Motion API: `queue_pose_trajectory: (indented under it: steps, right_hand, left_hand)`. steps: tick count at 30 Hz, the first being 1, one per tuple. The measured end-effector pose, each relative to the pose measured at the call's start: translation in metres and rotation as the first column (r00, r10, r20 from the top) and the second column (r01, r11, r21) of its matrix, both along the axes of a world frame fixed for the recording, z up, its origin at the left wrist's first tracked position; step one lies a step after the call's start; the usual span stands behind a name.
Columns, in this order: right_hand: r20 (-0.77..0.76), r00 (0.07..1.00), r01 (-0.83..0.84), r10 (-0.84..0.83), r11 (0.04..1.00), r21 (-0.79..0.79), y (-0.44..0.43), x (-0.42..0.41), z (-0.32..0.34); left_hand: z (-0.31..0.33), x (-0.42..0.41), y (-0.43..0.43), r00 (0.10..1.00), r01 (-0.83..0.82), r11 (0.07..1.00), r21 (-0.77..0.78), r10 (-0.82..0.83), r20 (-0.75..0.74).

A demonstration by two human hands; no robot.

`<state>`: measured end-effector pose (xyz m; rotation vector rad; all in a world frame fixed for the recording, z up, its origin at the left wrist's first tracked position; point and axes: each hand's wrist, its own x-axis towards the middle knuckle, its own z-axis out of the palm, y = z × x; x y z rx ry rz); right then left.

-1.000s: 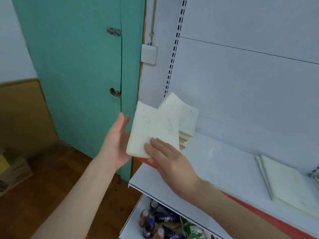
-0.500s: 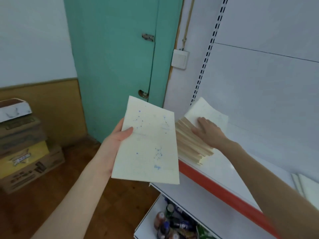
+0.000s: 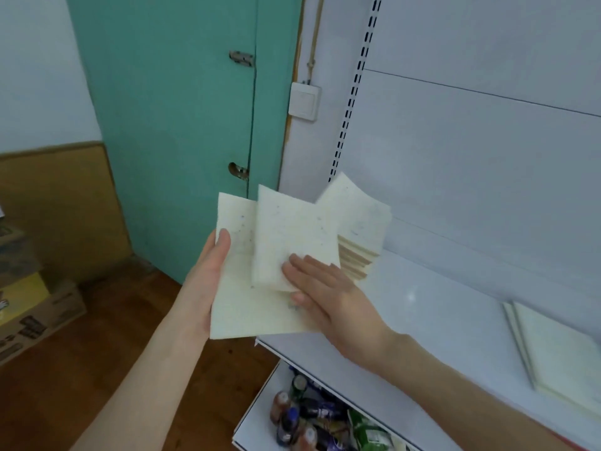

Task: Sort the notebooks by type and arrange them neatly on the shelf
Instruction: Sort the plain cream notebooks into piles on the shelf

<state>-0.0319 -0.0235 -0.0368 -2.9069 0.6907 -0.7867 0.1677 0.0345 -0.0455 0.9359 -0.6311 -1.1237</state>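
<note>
My left hand point(image 3: 205, 284) grips a cream notebook point(image 3: 247, 310) with small blue marks by its left edge, thumb on the cover, in front of the shelf's left end. My right hand point(image 3: 328, 297) pinches a second cream notebook point(image 3: 292, 236), fingers on top and thumb beneath, and holds it over the first one. Behind them a stack of cream notebooks point(image 3: 357, 232) with tan page edges lies on the white shelf point(image 3: 439, 304). Two more cream notebooks point(image 3: 559, 353) lie flat at the shelf's right.
A green door point(image 3: 175, 125) stands left of the shelf unit, with a white wall switch point(image 3: 304, 100) beside it. Cardboard boxes point(image 3: 29, 304) are piled on the wooden floor at the left. The lower shelf holds bottles and packets point(image 3: 312, 421).
My right hand left the stack with a second notebook and brought it over the one in my left hand. The left hand has kept its grip.
</note>
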Motion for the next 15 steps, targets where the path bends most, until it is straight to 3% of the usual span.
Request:
queue_pose_trajectory:
  steps: [3,5,7,8,10,13,15]
  right_hand:
    - [-0.113,0.989,-0.108,0.098,0.99,-0.086,0.019,0.015,-0.013]
    - [-0.111,0.972,-0.207,0.209,0.978,0.032,0.022,0.017,-0.007]
    - [-0.023,0.96,-0.26,0.277,0.923,0.284,0.01,0.013,0.011]
    - [0.033,0.976,-0.213,0.216,0.902,0.376,-0.002,0.012,0.019]
    - [0.058,0.996,0.037,-0.062,0.933,0.357,-0.047,0.01,0.029]
    - [-0.176,0.896,0.441,-0.407,0.864,0.244,-0.108,0.009,0.03]
    - [-0.3,0.843,0.517,-0.446,0.827,0.222,-0.129,0.008,0.018]
  left_hand:
    - [-0.001,-0.007,-0.004,0.981,0.114,0.991,0.069,-0.101,-0.164]
    - [0.008,-0.016,0.003,0.987,0.092,0.995,0.024,-0.088,-0.137]
    - [0.002,-0.011,0.004,0.993,-0.002,1.0,-0.018,0.0,-0.115]
    - [0.001,-0.01,0.007,0.991,-0.028,1.0,-0.013,0.027,-0.13]
    - [0.002,-0.008,0.012,0.988,-0.063,0.998,0.016,0.065,-0.143]
    - [0.005,-0.007,0.022,0.987,-0.077,0.996,0.048,0.083,-0.136]
    - [0.006,-0.005,0.027,0.99,-0.05,0.998,0.033,0.054,-0.131]
